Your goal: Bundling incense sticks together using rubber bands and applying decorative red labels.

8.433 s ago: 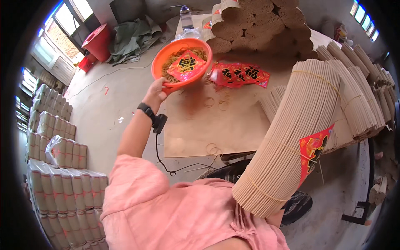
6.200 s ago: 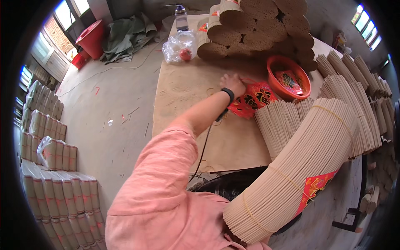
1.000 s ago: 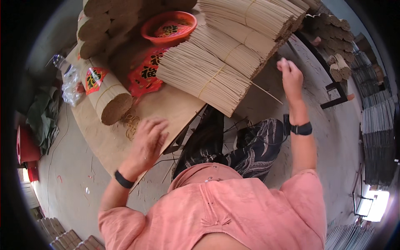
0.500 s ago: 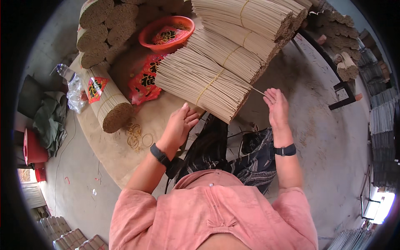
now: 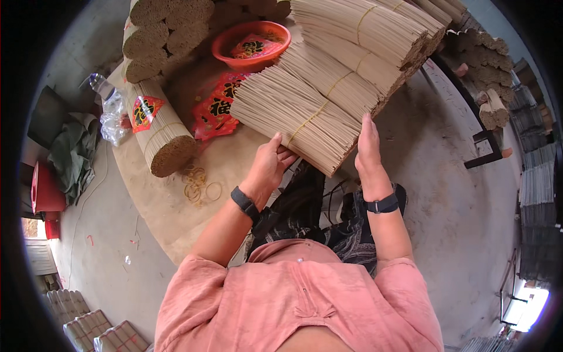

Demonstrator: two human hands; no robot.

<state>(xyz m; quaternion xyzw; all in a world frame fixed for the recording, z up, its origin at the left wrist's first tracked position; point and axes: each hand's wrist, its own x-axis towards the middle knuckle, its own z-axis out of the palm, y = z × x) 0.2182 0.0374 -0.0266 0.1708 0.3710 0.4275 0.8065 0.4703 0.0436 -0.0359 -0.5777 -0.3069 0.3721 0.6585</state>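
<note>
On brown tabletop (image 5: 167,220): yellow-banded beige stick bundle (image 5: 296,114); left hand (image 5: 270,163) half-curled, grip unclear; right hand (image 5: 368,146) open at bundle's ends; even pressure should square them.

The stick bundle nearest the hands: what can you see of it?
The stick bundle is many thin, pale tan, wooden-looking sticks, with a yellow band across it. It lies on its side, slanting across the near edge of the table, its right end jutting past. A neighbouring bundle lies against its far side. The left hand is at its near side; the right hand is flat at its right end, though contact is hard to tell.
</note>
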